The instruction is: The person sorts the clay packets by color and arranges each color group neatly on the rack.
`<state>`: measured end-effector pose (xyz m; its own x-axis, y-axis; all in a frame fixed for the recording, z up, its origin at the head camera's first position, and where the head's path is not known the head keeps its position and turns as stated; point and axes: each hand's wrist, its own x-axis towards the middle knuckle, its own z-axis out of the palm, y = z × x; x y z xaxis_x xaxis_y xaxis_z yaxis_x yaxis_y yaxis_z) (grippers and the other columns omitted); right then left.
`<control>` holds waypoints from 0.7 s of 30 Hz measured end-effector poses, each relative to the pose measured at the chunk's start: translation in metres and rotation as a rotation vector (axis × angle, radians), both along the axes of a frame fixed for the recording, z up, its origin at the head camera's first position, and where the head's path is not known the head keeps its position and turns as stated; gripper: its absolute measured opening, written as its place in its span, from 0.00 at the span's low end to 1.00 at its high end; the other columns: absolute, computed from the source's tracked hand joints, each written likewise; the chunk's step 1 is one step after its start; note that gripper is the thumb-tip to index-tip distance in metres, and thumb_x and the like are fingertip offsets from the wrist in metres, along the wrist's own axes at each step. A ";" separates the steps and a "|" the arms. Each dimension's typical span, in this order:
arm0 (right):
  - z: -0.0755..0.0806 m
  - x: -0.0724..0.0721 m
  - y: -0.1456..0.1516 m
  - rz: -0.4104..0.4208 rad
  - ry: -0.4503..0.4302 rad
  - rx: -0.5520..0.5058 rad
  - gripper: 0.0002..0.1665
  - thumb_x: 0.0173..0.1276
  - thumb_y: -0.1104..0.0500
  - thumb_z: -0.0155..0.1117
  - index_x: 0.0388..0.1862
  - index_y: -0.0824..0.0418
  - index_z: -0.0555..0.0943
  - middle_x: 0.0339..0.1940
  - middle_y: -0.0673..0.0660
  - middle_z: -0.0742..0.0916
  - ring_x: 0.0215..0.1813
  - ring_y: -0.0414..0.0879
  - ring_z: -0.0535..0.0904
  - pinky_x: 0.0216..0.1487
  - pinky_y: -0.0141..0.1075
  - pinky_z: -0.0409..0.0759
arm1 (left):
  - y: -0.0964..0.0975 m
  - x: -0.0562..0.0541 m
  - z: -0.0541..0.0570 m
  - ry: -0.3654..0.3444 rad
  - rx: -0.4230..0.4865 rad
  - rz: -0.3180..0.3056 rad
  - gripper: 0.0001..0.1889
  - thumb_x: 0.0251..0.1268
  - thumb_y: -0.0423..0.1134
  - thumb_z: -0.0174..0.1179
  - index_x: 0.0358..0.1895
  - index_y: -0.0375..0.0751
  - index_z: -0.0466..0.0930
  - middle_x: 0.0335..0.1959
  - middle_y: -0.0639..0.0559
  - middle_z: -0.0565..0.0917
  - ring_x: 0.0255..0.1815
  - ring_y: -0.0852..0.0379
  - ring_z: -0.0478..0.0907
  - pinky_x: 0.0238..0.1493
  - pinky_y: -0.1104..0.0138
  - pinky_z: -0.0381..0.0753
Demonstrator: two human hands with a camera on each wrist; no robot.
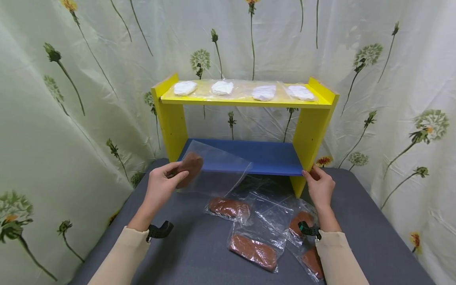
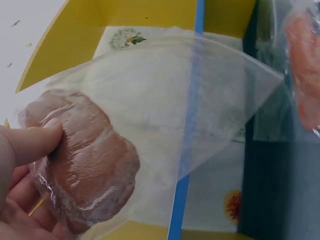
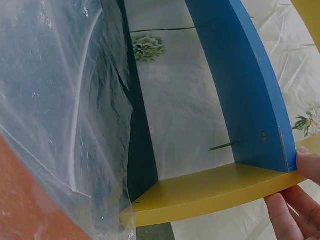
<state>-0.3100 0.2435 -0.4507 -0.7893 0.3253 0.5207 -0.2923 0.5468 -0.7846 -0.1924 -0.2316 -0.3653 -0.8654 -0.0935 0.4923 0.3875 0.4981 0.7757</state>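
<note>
A person's left hand pinches a clear plastic bag by the end that holds a brown patty, thumb pressed on top of the lump and fingers curled beneath it, as the left wrist view shows. The bag is lifted off the grey surface, near its back left corner, just in front of the blue lower shelf of a small yellow shelf unit that stands at the surface's back edge.

The right hand grips the front edge of the unit's right side panel, thumb and fingers closed round the board where the blue shelf meets it.

Most of the held bag hangs free as empty film, so the grip on the patty alone could let the bag twist, or let the loose end catch on the shelf's front edge; a slack right hand might let the light unit shift.

Four clear bags on the yellow top shelf each hold a white lump. On the surface between the hands lie more clear bags of brown patties, overlapping toward the front right; their exact number cannot be told.
</note>
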 end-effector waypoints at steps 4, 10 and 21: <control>0.001 -0.001 0.000 -0.003 0.011 0.011 0.26 0.68 0.51 0.72 0.65 0.51 0.82 0.45 0.58 0.90 0.37 0.34 0.83 0.33 0.19 0.74 | 0.001 -0.018 0.004 -0.014 0.070 0.001 0.20 0.65 0.46 0.69 0.57 0.43 0.85 0.45 0.48 0.87 0.42 0.55 0.81 0.38 0.70 0.82; 0.000 -0.001 -0.001 -0.003 0.023 0.022 0.25 0.68 0.51 0.72 0.63 0.52 0.83 0.43 0.59 0.90 0.34 0.25 0.77 0.32 0.19 0.73 | 0.003 -0.044 0.007 -0.008 0.145 0.032 0.20 0.65 0.44 0.70 0.58 0.40 0.85 0.47 0.43 0.87 0.44 0.56 0.82 0.39 0.73 0.81; 0.001 -0.002 0.000 0.005 0.031 0.000 0.24 0.68 0.51 0.72 0.63 0.51 0.84 0.44 0.58 0.90 0.41 0.47 0.86 0.34 0.19 0.75 | 0.008 -0.091 -0.004 0.039 0.161 0.183 0.14 0.64 0.38 0.71 0.50 0.36 0.88 0.42 0.42 0.88 0.40 0.55 0.83 0.35 0.74 0.79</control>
